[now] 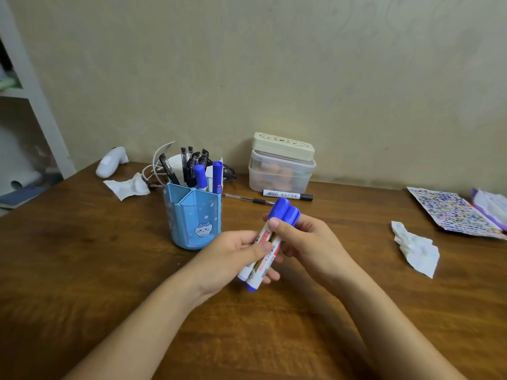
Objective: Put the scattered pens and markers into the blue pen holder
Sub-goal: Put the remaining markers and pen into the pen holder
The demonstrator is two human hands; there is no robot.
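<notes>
Two blue-capped white markers (284,212) are held side by side above the table's middle, caps pointing away and up. My left hand (233,255) grips their lower barrels and my right hand (304,242) grips them just under the caps. The blue pen holder (193,218) stands upright just left of the hands, with several black pens and two blue markers (200,176) in its back compartments. A black-capped white marker (286,194) and a thin clear pen (247,199) lie on the table behind the hands.
A stacked pair of plastic boxes (282,167) stands at the wall. Crumpled tissues lie at the right (415,249) and back left (127,187). A white handheld device (111,161) and tangled cables (153,171) sit behind the holder. A patterned packet (455,212) lies far right.
</notes>
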